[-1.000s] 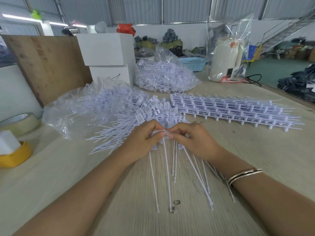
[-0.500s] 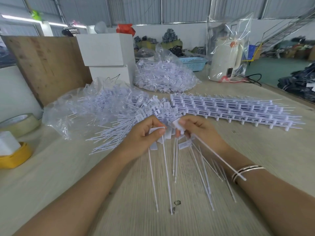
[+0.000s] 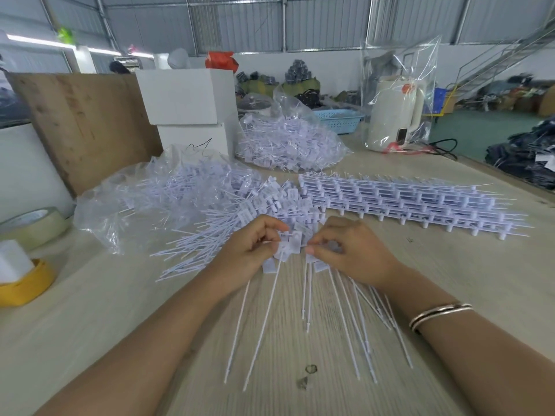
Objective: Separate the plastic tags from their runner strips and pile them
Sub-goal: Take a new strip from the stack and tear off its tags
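Observation:
My left hand (image 3: 250, 249) and my right hand (image 3: 350, 253) meet over the table's middle, both pinching the heads of a strip of white plastic tags (image 3: 292, 246). The tags' long thin tails (image 3: 345, 322) fan out toward me across the wood. Just behind my hands lies a loose pile of separated tags (image 3: 228, 223). A stack of unseparated runner strips (image 3: 405, 202) lies flat to the right of that pile.
A clear bag of tags (image 3: 144, 193) spills open at the left, another full bag (image 3: 288, 145) sits behind. White boxes (image 3: 189, 106), a bagged kettle (image 3: 396, 112) and a blue basket (image 3: 339, 120) stand at the back. Tape rolls (image 3: 27, 283) lie far left.
My right hand, which had lifted one tag up with its tail swinging right, has come back down to the strip. My left hand holds the strip in much the same place.

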A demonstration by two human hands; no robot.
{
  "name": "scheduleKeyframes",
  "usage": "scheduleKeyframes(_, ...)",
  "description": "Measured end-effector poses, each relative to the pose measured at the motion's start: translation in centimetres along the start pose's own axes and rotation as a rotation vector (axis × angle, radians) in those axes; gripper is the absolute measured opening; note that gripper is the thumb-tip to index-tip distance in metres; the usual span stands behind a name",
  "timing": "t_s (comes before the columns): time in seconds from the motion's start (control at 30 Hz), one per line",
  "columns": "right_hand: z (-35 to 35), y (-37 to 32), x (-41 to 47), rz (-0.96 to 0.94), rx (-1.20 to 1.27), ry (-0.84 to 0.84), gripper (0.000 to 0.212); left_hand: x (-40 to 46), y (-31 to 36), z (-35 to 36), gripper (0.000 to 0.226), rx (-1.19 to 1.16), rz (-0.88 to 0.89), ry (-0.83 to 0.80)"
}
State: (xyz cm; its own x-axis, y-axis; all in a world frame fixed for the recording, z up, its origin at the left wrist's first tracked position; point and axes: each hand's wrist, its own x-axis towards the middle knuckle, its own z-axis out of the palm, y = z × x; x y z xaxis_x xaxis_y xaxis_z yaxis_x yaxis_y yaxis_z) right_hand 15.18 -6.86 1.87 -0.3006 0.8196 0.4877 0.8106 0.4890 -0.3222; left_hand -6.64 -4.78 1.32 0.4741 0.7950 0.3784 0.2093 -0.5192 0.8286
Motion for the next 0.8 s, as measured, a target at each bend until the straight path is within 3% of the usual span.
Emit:
scheduleKeyframes(0.13,0.1,-2.1,-0.1,-0.171,0.079,0.048,0.031,0.0,0.1,0.6,0.029,0.053,0.019,0.004)
scheduleKeyframes(0.27,0.8,-3.2,-0.2,-0.303,-0.066,0.077,0.033,0.1,0.2,1.2,0.035,0.04,0.012,0.004)
scheduleKeyframes(0.4,0.7,-2.8,-0.1,-0.336,-0.165,0.188,0.028,0.0,0.4,1.5,0.034,0.044,-0.001,-0.018)
scheduleKeyframes(0.57,0.4,-2.5,0.0,-0.304,-0.157,0.302,0.016,0.0,0.6,0.9,0.014,0.117,-0.08,0.023)
scheduleKeyframes(0.8,0.7,-2.4,-0.1,-0.27,-0.219,0.313,0.018,-0.2,0.6,0.6,0.024,0.183,-0.095,0.108)
